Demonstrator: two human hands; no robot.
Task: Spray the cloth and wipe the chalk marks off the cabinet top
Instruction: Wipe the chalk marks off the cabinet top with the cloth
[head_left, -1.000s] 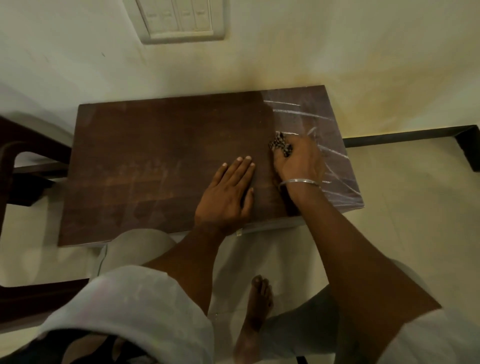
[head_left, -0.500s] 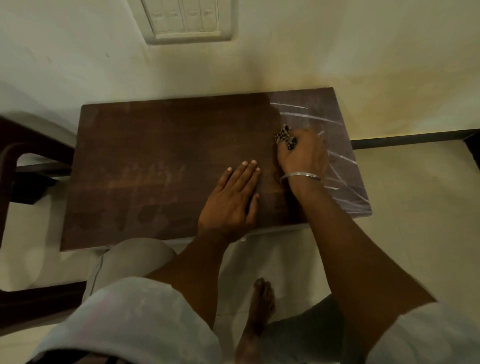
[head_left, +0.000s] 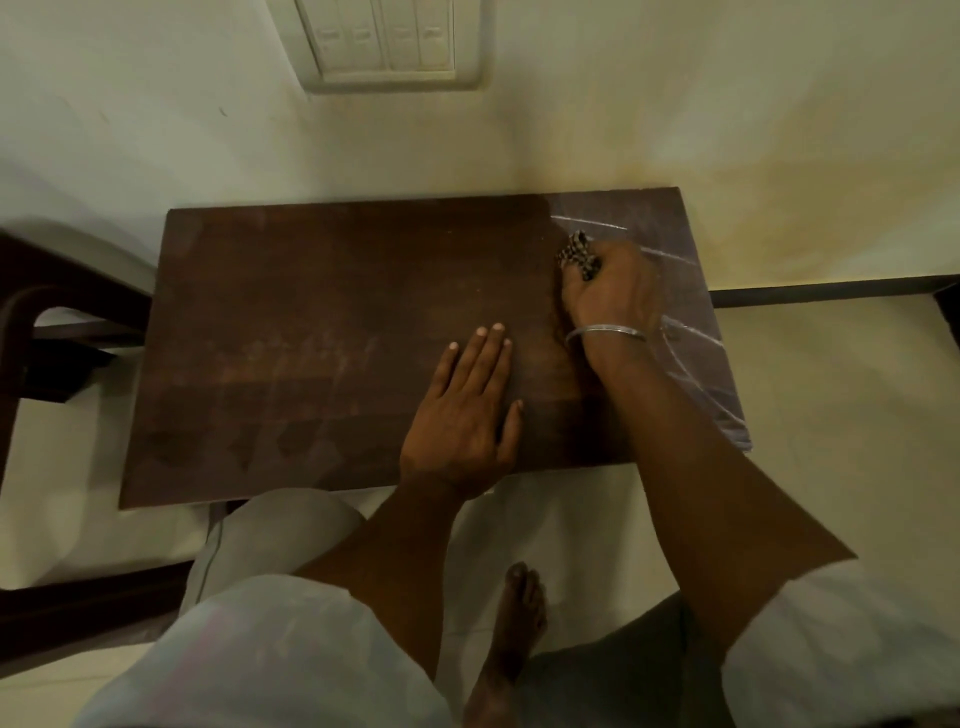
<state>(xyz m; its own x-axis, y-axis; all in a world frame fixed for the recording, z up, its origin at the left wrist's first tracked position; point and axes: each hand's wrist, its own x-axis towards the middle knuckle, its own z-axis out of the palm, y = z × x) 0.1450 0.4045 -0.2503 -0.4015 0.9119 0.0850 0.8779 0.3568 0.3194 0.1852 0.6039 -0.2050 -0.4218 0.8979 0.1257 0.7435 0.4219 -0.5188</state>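
Wiping under way, right end of the cabinet top left to do.

Cabinet top (head_left: 322, 312), dark wood, set against a pale wall (head_left: 675, 104) below a switch plate (head_left: 387, 44): left and middle read clean, faint damp smears only; judged most of the surface done. Chalk marks (head_left: 691, 343), pale curved strokes, remain on the right strip from the back edge to the front corner. Left hand (head_left: 465, 410) lies flat, fingers spread a little, holding nothing, pressed on the wood near the front edge, likely bracing. Right hand (head_left: 610, 296), bangle (head_left: 605, 332) at the wrist, closed around a bunched checked cloth (head_left: 579, 254), pressed down at the boundary of clean and chalked wood. No spray bottle in view; cannot tell whether the cloth is wet.
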